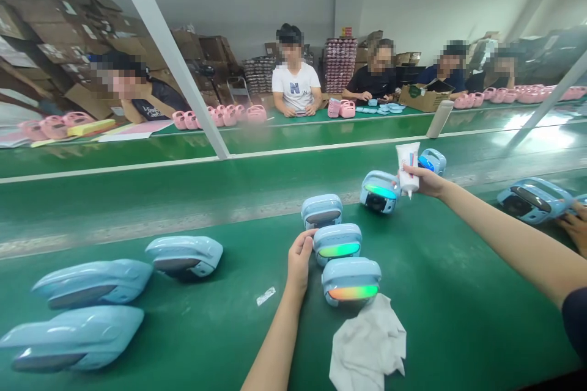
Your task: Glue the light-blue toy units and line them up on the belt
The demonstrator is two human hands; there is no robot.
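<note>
My right hand (428,182) is closed around a white squeeze tube (408,166), its nozzle pointing down over the green bench. Behind the tube stand a light-blue portable speaker with a green-lit strip (380,193) and another glowing blue (432,162). Nearer me, my left hand (299,259) has its fingers bent against the left side of a green-lit blue speaker (338,244); part of the grip is hidden. An unlit speaker (321,211) sits just behind that one, and an orange-green-lit speaker (351,281) in front. A white cloth (369,348) lies crumpled beside it.
Several blue speakers (89,284) sit at the left. A small clear-and-white strip (266,296) lies on the bench. At the right, another person's hand (576,226) touches a blue speaker (534,200). Across the belt, people sit by pink speakers (257,113); a beige bottle (439,119) stands there.
</note>
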